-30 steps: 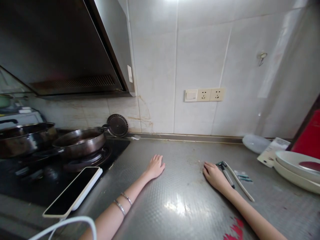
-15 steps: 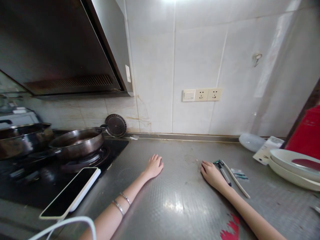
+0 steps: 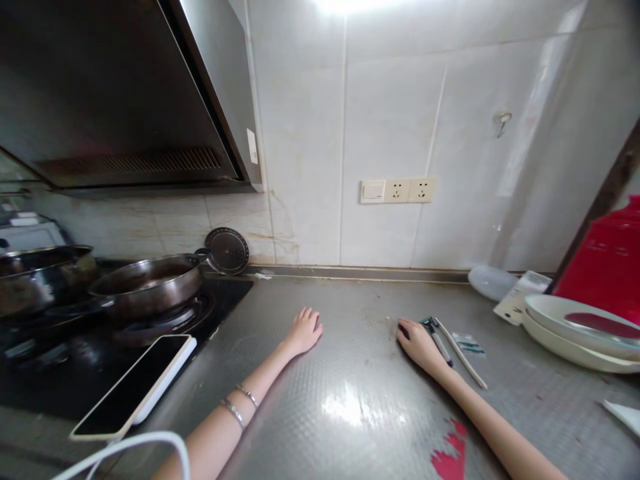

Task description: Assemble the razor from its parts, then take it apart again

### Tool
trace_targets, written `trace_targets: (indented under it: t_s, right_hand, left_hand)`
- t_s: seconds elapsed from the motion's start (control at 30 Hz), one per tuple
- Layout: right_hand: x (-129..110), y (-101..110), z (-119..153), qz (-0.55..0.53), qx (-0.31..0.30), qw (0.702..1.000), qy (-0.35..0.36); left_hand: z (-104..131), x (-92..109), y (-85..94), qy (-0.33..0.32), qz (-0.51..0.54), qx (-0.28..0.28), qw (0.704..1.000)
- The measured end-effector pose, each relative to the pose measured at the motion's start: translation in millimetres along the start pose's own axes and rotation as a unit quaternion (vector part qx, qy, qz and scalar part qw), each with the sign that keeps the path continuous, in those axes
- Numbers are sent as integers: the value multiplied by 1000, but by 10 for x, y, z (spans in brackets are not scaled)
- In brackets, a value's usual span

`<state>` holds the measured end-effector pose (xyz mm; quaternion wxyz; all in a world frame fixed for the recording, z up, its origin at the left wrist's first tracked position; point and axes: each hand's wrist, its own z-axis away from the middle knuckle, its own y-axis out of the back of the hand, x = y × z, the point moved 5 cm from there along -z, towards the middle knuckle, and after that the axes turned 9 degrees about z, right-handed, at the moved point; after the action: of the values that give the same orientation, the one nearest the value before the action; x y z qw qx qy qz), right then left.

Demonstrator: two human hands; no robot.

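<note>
My left hand (image 3: pixel 303 331) lies palm down on the metal counter (image 3: pixel 350 347), fingers slightly spread, holding nothing; two bracelets (image 3: pixel 240 405) circle that wrist. My right hand (image 3: pixel 416 341) rests on the counter further right, its fingers loosely together and partly curled, with nothing visible in them. Right beside it are a dark-handled tool (image 3: pixel 441 347) and a thin white curved strip (image 3: pixel 461 353). A small clear packet with dark green items (image 3: pixel 469 345) lies just past the strip.
On the left, a phone (image 3: pixel 135 387) with a white cable (image 3: pixel 150 437) lies by the stove, which holds a pan (image 3: pixel 150 287) and a pot (image 3: pixel 43 283). White dishes (image 3: pixel 575 340), a clear bowl (image 3: pixel 490 281) and a red container (image 3: pixel 605 260) stand at the right. Sockets (image 3: pixel 397 191) are on the wall.
The view has shifted slightly, so most things appear a little further left. A white edge shows more at the far right. Both hands stay in place on the counter.
</note>
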<state>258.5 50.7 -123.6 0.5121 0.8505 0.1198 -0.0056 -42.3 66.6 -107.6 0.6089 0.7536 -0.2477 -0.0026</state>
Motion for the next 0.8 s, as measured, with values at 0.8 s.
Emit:
trace_targets:
  t_s: [0.8]
  right_hand:
    - [635,795,209,-8,-320,927,-197]
  left_hand:
    - [-3,32,16,5,-1,3,1000]
